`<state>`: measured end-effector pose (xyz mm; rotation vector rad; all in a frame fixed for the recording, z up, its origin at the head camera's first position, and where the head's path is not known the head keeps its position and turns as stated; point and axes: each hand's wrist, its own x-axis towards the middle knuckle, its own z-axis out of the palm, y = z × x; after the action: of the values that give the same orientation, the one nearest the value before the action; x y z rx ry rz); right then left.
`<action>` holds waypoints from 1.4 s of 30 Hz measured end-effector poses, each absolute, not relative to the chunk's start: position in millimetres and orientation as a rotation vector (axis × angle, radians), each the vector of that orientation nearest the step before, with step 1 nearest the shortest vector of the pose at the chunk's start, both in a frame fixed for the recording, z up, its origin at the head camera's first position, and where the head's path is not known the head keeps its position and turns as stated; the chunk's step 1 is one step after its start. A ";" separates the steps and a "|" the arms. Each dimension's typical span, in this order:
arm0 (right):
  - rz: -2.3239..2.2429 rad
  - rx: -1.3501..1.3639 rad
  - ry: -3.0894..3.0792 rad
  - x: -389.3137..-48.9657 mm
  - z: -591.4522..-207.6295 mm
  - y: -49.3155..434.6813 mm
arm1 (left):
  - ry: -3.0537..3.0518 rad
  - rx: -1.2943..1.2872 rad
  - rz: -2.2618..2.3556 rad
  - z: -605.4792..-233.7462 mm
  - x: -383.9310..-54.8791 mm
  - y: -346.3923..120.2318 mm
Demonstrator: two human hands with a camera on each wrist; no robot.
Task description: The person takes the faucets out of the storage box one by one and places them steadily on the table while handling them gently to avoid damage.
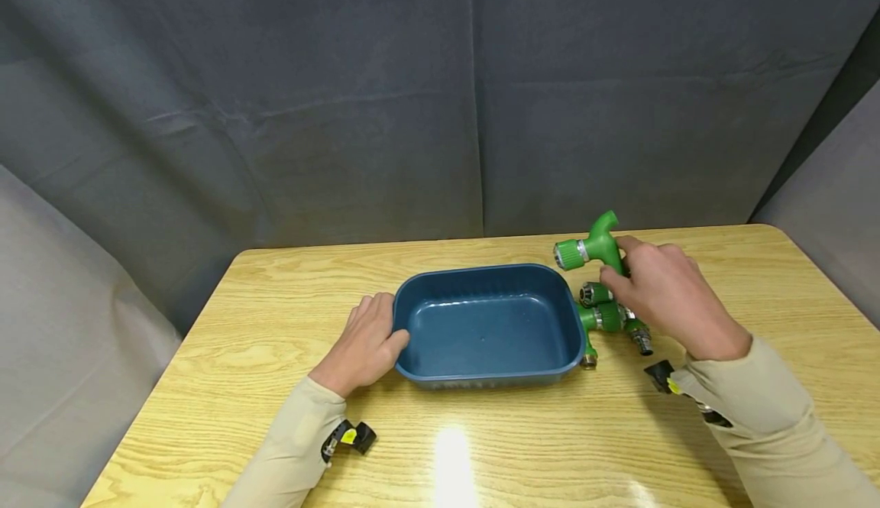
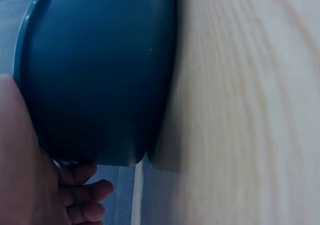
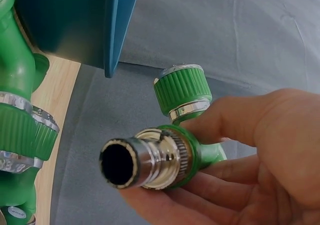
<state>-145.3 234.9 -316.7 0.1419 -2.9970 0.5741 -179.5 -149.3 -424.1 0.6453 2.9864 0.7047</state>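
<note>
My left hand (image 1: 364, 344) grips the left end of a dark blue plastic basin (image 1: 481, 336), thumb over the rim and fingers along the outside. In the left wrist view the fingers curl by the basin wall (image 2: 100, 85). Above the table, right of the basin, my right hand (image 1: 670, 290) holds a green plastic tap (image 1: 601, 247) between thumb and fingers. The right wrist view shows its ribbed green knob (image 3: 183, 91) and silvery threaded spout. Several similar green taps (image 1: 608, 317) lie in a cluster under this hand, against the basin's right side. Nothing lies inside the basin.
The wooden table (image 1: 289, 325) has its back edge close to a grey cloth curtain (image 1: 357, 149). Lighter cloth hangs at the left and right sides. Each wrist carries a small black camera on a strap.
</note>
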 end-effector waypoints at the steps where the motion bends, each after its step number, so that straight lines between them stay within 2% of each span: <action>1: 0.570 0.141 -2.997 -145.9 -317.3 235.5 | 2.987 0.646 0.706 -424.2 -179.5 -149.3; 17: 0.595 0.040 -3.052 -150.6 -319.4 240.6 | 2.981 0.637 0.703 -424.1 -179.5 -149.2; 42: 0.609 0.032 -3.056 -154.0 -321.3 251.8 | 2.988 0.639 0.707 -425.0 -179.7 -150.0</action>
<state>-154.0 251.8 -321.3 0.0317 -3.0562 0.6092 -179.7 -150.0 -425.0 0.6392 2.9880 0.7067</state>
